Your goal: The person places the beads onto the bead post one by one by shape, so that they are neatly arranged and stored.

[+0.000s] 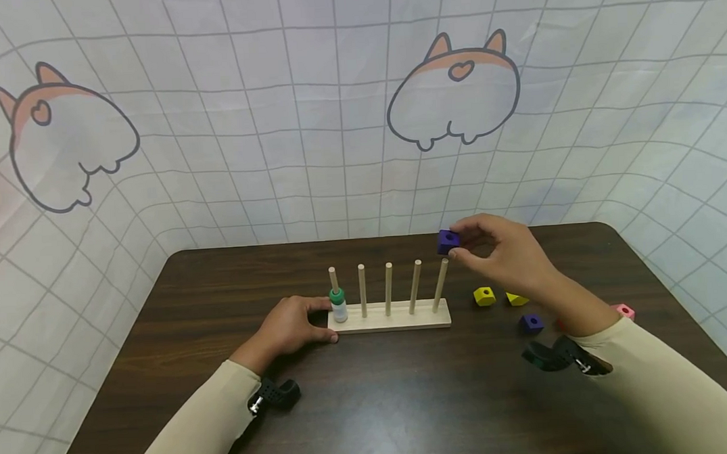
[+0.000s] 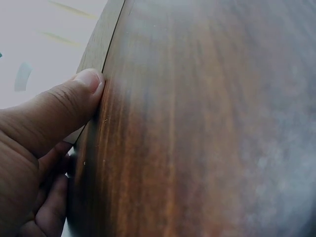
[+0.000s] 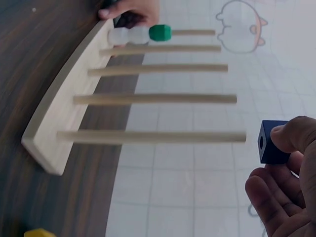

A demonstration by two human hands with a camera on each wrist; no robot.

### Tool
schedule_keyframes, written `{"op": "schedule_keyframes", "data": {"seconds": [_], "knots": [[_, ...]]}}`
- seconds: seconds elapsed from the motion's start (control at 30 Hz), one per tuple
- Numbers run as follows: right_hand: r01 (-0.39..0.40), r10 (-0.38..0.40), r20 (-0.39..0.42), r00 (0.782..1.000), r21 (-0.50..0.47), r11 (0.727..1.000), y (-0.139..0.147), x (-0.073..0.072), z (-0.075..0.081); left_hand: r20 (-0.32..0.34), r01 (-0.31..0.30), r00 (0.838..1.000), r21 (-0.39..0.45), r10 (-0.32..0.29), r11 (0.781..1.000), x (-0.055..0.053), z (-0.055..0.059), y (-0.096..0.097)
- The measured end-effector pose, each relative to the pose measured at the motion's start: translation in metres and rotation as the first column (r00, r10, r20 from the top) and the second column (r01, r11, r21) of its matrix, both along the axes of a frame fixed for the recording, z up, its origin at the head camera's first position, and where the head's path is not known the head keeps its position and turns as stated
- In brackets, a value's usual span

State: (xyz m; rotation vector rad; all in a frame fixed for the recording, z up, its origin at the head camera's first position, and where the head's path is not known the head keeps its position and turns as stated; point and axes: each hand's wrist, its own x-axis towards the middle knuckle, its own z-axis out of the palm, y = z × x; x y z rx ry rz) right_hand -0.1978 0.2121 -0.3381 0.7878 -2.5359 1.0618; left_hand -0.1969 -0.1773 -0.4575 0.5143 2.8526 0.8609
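A pale wooden peg board (image 1: 389, 325) with several upright pegs lies on the dark table. Its leftmost peg carries white beads (image 1: 340, 312) topped by a green bead (image 1: 337, 296). At the board's left end my left hand (image 1: 291, 325) grips the base, thumb at the front edge in the left wrist view. My right hand (image 1: 505, 251) pinches a purple cube bead (image 1: 448, 241) between thumb and fingers, just above the rightmost peg (image 1: 441, 284). In the right wrist view the bead's hole faces that peg's tip, with a gap between them.
Right of the board lie two yellow beads (image 1: 484, 297), another purple bead (image 1: 531, 324) and a pink bead (image 1: 624, 311). My right forearm partly covers a red piece there. A white gridded cloth (image 1: 359, 119) with cartoon drawings hangs behind the dark wooden table (image 1: 401, 401).
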Motion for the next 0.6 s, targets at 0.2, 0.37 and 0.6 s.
{"op": "schedule_keyframes", "data": {"seconds": [0.2,0.37,0.6], "knots": [[-0.047,0.048,0.035,0.998,-0.009,0.999,-0.019,0.002,0.006,0.008,0.000,1.000,-0.001,0.000,1.000,-0.002,0.001,-0.001],[-0.108,0.108,0.014,0.994,-0.021,0.994,-0.035,0.001,0.007,0.018,0.000,1.000,-0.002,0.000,1.000,-0.002,0.000,-0.001],[-0.124,0.124,-0.001,0.992,-0.017,0.992,-0.052,-0.002,0.008,0.022,-0.006,1.000,0.000,0.006,1.000,-0.001,0.001,-0.001]]}}
